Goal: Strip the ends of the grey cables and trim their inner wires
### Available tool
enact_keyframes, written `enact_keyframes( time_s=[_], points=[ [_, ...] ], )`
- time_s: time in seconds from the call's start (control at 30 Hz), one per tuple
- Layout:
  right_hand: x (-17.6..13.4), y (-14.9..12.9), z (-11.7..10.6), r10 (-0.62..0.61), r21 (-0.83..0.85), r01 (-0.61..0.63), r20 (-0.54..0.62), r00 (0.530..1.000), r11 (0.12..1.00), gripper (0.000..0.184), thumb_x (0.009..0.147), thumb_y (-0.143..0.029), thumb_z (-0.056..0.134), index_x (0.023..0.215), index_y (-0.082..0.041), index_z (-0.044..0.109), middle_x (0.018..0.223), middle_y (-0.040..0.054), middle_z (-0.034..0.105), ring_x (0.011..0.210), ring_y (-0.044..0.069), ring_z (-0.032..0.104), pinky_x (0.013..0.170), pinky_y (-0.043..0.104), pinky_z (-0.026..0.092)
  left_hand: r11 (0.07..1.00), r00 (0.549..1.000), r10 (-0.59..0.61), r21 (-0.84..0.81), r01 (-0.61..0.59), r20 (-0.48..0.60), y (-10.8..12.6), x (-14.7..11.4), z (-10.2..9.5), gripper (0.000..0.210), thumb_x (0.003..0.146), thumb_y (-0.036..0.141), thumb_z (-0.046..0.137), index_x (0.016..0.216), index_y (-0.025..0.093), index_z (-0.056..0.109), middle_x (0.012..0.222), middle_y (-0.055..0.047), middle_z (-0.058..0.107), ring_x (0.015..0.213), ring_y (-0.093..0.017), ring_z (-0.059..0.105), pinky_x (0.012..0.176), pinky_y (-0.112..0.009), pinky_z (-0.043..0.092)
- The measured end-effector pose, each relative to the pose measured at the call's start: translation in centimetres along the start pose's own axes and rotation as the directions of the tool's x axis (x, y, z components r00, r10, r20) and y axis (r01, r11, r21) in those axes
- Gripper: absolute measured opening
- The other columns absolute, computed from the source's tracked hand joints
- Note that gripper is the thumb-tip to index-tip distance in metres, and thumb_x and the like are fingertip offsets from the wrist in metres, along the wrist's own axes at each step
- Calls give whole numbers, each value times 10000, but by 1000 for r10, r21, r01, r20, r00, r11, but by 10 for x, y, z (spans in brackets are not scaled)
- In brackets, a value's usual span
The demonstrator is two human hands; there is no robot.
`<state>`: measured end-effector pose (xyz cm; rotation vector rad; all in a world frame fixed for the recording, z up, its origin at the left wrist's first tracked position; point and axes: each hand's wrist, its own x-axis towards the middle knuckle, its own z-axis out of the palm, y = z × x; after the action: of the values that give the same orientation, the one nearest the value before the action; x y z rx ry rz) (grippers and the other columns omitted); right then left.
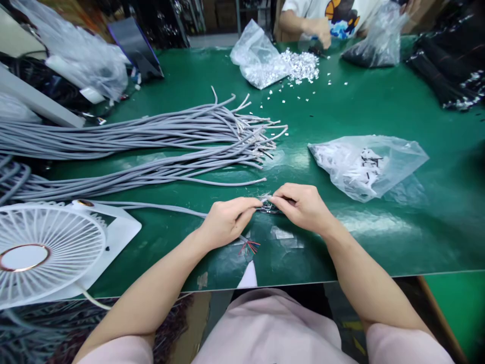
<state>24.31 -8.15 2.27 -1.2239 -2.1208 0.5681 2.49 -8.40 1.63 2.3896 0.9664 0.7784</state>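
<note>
My left hand is closed, thumb and forefinger pinched together, with a grey cable running into it from the left. Opposite it, my right hand pinches at something too small to make out. The fingertips of both hands nearly meet above a small heap of fine silvery strands. Below my left hand, a stripped cable end fans out into thin coloured wires, red ones among them. What lies inside my left palm is hidden.
Two bundles of grey cables stretch in from the left. A white fan stands at the near left. To the right lies a clear bag of white pieces. Small shiny parts spill from another bag at the back, near a co-worker's hand.
</note>
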Motion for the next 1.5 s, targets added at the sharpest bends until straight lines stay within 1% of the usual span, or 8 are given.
enact_keyframes(
  time_s=[0.17,0.37,0.57,0.8,1.03,1.17,1.33,1.5],
  points=[
    [2,-8,3,-13,54,23,-177,984,998,183,857,-216,572,695,-165,640,652,5,635,599,97,550,589,224,398,1000,999,-11,-30,10,-42,0,-1,1,314,918,175,431,1174,159,612,1074,-68,703,944,-139,670,820,-234,522],
    [-2,-18,-3,61,165,19,-467,882,986,124,859,-239,567,780,-178,639,660,-9,616,539,87,515,526,220,406,980,985,-166,-115,160,-46,-1,1,5,346,925,247,431,1185,129,627,1170,-92,671,1077,-183,636,967,-288,484],
    [-4,-16,17,-193,-124,187,-33,981,974,229,904,-246,488,1068,-186,635,826,43,694,675,120,609,620,228,434,939,959,-281,-198,280,20,-3,1,2,379,923,287,443,1249,148,576,981,-70,714,835,-168,665,768,-276,523],
    [0,-16,31,-145,-309,117,-68,987,944,258,931,-244,415,886,-162,655,774,53,685,652,130,599,598,236,377,899,946,-320,-300,320,50,1,2,-3,356,918,262,437,1219,150,591,630,14,572,504,-86,455,503,-204,400],
    [5,-15,43,-17,137,38,-148,989,990,199,891,-239,496,837,-155,668,743,23,657,644,108,558,622,213,392,884,955,-296,-376,278,12,-2,0,-3,365,923,275,442,1242,163,580,605,20,500,524,-85,436,500,-198,380],
    [11,-19,48,187,449,-165,-4,982,878,213,834,-296,568,696,-144,625,540,-43,458,498,71,358,501,208,306,870,964,-264,-441,222,-36,-3,0,-3,358,926,272,447,1243,162,571,601,22,484,541,-85,446,534,-202,401],
    [13,-10,20,208,467,-196,26,978,862,136,779,-233,604,854,-134,661,571,-55,430,492,56,332,479,199,278,860,969,-246,-465,212,-12,-4,-1,-5,424,917,270,474,1329,172,471,598,40,455,528,-83,415,534,-210,372],
    [14,-3,-7,165,431,-189,92,982,882,414,726,-340,704,1090,-156,629,893,24,583,522,39,376,486,195,329,847,967,-232,-468,253,104,-3,-3,-5,562,908,253,483,1432,193,290,574,70,396,500,-81,367,516,-207,329]
  ],
)
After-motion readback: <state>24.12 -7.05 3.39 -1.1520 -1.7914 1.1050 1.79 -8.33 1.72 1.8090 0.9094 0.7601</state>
